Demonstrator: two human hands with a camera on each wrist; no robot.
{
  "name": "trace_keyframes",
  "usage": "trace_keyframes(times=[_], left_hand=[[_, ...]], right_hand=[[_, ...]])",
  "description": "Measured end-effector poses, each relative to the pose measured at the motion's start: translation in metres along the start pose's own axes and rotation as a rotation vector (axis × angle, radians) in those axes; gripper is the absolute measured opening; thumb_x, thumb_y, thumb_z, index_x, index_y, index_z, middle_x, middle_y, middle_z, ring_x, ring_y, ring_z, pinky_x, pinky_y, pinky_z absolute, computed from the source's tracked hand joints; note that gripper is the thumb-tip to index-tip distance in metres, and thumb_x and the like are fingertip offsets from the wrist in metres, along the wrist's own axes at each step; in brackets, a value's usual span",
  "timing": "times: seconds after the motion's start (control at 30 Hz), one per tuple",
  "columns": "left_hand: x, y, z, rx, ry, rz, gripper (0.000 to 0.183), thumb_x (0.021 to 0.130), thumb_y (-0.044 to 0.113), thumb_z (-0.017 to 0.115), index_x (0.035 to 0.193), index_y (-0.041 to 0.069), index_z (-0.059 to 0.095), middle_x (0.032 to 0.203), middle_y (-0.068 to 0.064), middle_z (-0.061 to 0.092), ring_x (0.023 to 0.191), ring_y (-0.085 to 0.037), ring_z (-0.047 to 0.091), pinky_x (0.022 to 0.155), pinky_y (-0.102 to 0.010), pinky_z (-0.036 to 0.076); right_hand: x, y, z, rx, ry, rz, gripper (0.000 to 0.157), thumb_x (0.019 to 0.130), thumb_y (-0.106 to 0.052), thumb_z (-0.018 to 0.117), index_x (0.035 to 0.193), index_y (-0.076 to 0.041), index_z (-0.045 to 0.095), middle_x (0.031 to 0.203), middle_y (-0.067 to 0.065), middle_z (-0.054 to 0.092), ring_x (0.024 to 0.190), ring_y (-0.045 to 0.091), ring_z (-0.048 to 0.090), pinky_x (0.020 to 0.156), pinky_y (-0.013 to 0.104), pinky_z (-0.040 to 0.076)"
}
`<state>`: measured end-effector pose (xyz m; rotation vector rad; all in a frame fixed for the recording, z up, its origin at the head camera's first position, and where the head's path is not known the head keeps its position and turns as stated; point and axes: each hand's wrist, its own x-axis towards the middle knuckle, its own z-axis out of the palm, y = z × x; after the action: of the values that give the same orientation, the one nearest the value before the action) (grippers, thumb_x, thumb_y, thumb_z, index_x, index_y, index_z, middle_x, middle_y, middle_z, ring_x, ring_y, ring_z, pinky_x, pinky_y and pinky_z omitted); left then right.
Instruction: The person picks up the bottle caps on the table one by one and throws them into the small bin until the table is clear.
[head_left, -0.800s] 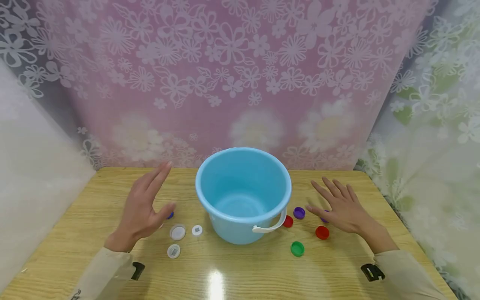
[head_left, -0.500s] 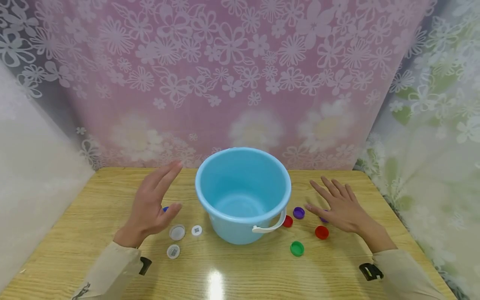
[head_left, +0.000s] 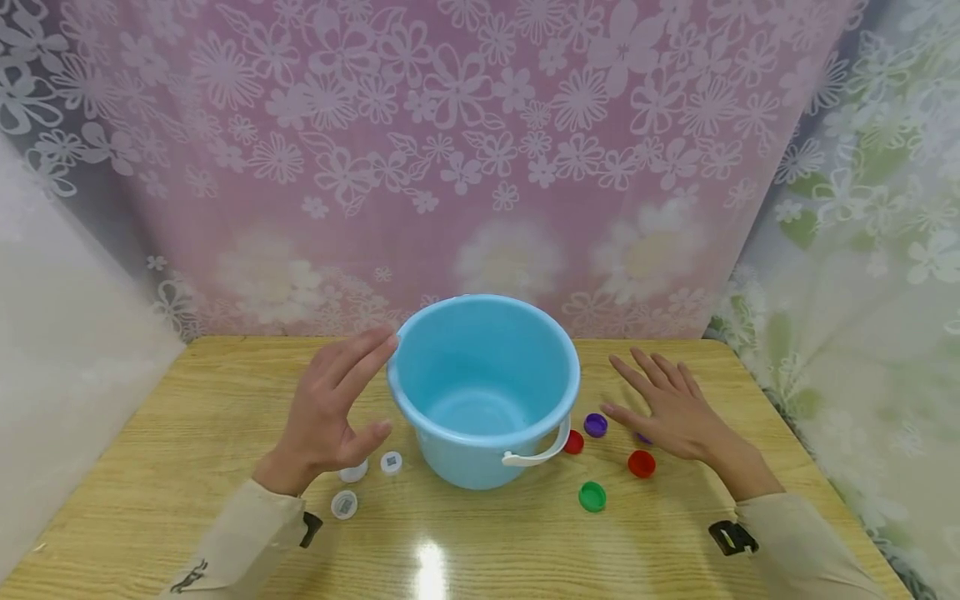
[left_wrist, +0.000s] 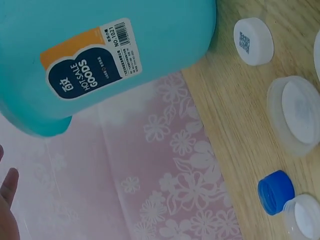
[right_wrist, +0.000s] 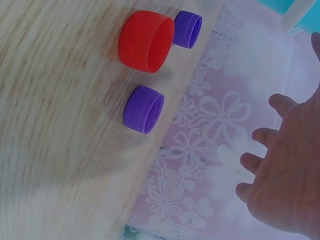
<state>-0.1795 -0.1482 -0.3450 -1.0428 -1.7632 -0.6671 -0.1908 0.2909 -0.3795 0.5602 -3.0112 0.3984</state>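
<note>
A light blue bucket with a white handle stands upright mid-table. In the head view my left hand hovers at its left side, fingers extended, fingertips by the rim; whether they touch it I cannot tell. The left wrist view shows the bucket's label and, on the table, a white cap, a blue cap and several pale caps. My right hand is held over the table at the right, fingers spread and holding nothing. Around it lie red caps, purple caps and a green cap.
The wooden table backs onto a pink floral curtain. Pale cloth hangs on the left and a leafy curtain on the right. A white cap lies below the left hand.
My left hand has moved right to the bucket's rim, now covering the blue cap in the head view. The right hand has shifted only slightly left. The bucket has stayed put.
</note>
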Motion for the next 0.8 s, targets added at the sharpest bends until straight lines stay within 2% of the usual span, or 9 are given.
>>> trace_keyframes(times=[0.17, 0.37, 0.8], left_hand=[[0.003, 0.004, 0.009, -0.006, 0.046, 0.065, 0.066, 0.091, 0.057, 0.043, 0.122, 0.001, 0.059, 0.119, -0.020, 0.060, 0.101, -0.037, 0.057, 0.082, -0.048, 0.039], [0.007, 0.009, 0.022, -0.008, 0.132, 0.126, 0.062, 0.090, 0.054, 0.044, 0.113, 0.000, 0.061, 0.110, -0.021, 0.063, 0.093, -0.037, 0.059, 0.078, -0.048, 0.041], [0.002, 0.014, 0.043, -0.018, 0.239, 0.152, 0.054, 0.090, 0.053, 0.045, 0.101, 0.004, 0.065, 0.101, -0.019, 0.064, 0.090, -0.035, 0.060, 0.078, -0.049, 0.042]], right_hand=[[0.001, -0.002, 0.001, 0.003, -0.001, -0.001, 0.076, 0.092, -0.057, 0.048, 0.153, -0.020, 0.022, 0.157, 0.018, 0.011, 0.139, 0.047, 0.007, 0.106, 0.062, -0.006], [0.002, -0.004, 0.003, 0.017, -0.001, -0.003, 0.075, 0.092, -0.057, 0.048, 0.153, -0.021, 0.022, 0.156, 0.018, 0.011, 0.139, 0.046, 0.007, 0.106, 0.063, -0.005], [0.002, -0.006, 0.009, 0.030, -0.010, -0.013, 0.072, 0.094, -0.055, 0.047, 0.153, -0.020, 0.023, 0.156, 0.018, 0.011, 0.139, 0.047, 0.007, 0.106, 0.063, -0.004]])
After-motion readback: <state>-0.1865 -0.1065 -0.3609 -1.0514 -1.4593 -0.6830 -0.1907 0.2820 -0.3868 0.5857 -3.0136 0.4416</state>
